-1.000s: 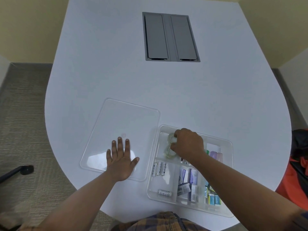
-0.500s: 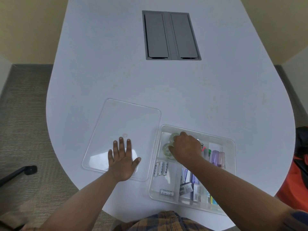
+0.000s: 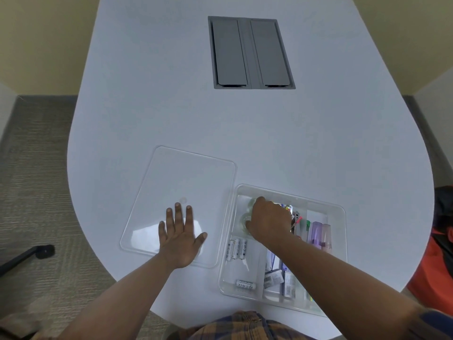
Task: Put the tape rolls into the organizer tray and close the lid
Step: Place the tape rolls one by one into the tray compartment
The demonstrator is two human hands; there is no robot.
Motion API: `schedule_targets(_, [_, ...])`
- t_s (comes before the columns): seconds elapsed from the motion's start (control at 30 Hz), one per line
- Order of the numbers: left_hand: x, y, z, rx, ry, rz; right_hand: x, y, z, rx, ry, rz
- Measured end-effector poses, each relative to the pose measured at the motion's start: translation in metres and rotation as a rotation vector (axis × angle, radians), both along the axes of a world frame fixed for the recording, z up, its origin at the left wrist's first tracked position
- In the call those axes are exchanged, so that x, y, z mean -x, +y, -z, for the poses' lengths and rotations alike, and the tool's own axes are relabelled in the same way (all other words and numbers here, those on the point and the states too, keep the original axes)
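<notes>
The right hand (image 3: 268, 223) is reaching into the organizer tray's (image 3: 340, 212) far-left compartment, fingers curled down over the clear tape rolls (image 3: 245, 220); whether they are gripping is unclear. The left hand (image 3: 180, 238) is lying flat, fingers spread, on the clear lid (image 3: 186, 177) beside the tray. Battery (image 3: 245, 283) print is too small to read. Both are sitting on a white table (image 3: 318, 143) over grey carpet (image 3: 31, 168).

Right hand (image 3: 268, 223) lower over tape rolls (image 3: 245, 220)

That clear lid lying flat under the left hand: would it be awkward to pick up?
Probably a bit. The lid looks thin, smooth and glossy, so likely light but slippery. It lies flat on the table, leaving little edge to catch. The left hand, resting on it, may need to slide it first.
</notes>
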State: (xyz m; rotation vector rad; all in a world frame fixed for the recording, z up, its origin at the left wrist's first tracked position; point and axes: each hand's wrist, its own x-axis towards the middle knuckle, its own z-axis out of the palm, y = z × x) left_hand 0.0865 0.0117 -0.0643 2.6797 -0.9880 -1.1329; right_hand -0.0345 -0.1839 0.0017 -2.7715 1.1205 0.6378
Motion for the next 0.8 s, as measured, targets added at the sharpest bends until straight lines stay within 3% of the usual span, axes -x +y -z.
schedule_targets(0.8, [0.001,-0.001,-0.007,-0.012,0.010,0.009,0.010,-0.001,0.006,-0.092,-0.203,0.003])
